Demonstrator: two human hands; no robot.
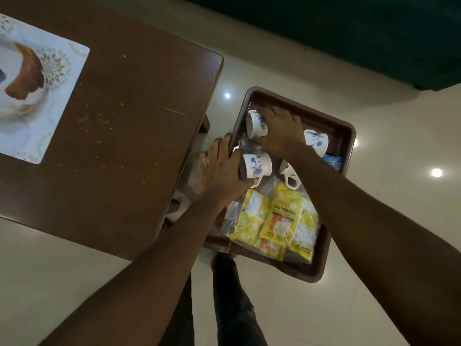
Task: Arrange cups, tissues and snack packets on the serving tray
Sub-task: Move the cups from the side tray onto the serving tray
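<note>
Gripping white blue-flowered cups (257,124) | left hand (222,168), right hand (282,132): fingers wrapped, one each | brown tray (346,136)

Bare forearms without sleeves, a ring (206,158) on one left-hand finger, dark trousers (232,308) below — feet bare.

A brown wooden table (129,116) fills the left of the view, its top scuffed with pale scratches and specks. A white patterned placemat (53,78) lies on its left part. Below and to the right, the glossy cream tiled floor (374,295) mirrors round ceiling lights, and a dark green rug (349,28) covers the far side.
</note>
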